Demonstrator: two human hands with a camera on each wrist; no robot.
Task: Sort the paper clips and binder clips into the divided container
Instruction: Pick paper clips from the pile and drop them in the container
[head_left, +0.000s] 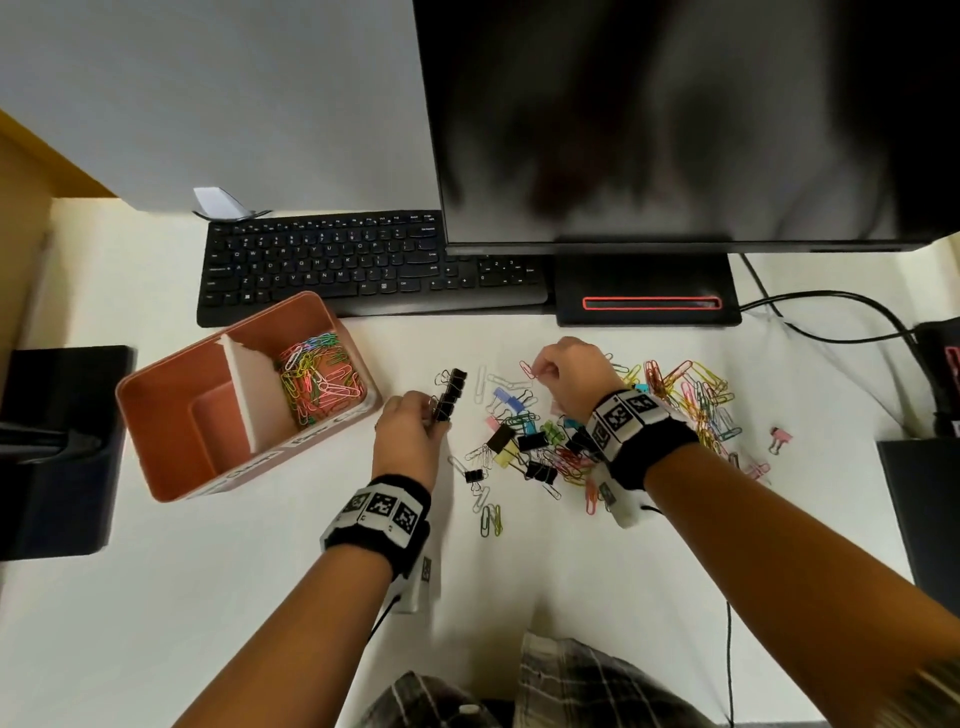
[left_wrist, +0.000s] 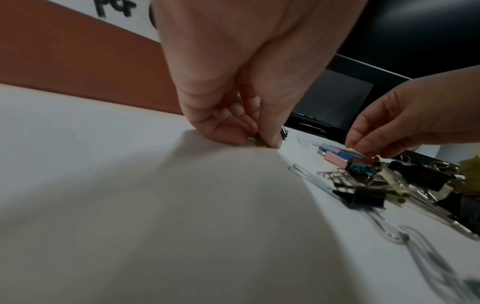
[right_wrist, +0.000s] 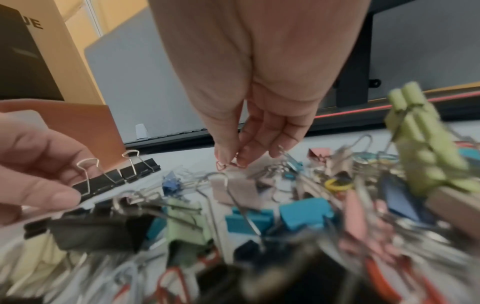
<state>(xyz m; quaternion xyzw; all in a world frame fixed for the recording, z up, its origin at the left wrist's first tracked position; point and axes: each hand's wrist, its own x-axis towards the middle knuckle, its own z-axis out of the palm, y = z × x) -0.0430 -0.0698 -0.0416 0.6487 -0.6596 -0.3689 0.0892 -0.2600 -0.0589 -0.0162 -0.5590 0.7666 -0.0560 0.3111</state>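
Blur smears most of the mixed clip pile (head_left: 597, 426) in both wrist views, so an exact count of loose clips cannot be made, and the right forearm covers part of the pile in the head view. Left hand (head_left: 410, 436) pinches one end of a row of black binder clips (head_left: 450, 393), fingers curled round the lowest clip; the row runs up and away from its fingertips, about five clips, though the ones under the fingers are hidden. In the left wrist view a small yellow thing sits under those fingertips, too blurred to name. Right hand (head_left: 569, 374) hovers over the far edge of the pile, thumb and forefinger pressed together on a pink paper clip (right_wrist: 230, 164), the other fingers loosely extended beside them. Left of the left hand, just beside it on the white worktop (head_left: 208, 597), stands the orange divided container (head_left: 156, 431) with two compartments split by one white divider (head_left: 254, 395): the far compartment holds a heap of coloured paper clips (head_left: 319, 376), too tangled to count. One pink binder clip (head_left: 779, 439) lies apart, to the right of the right wrist.
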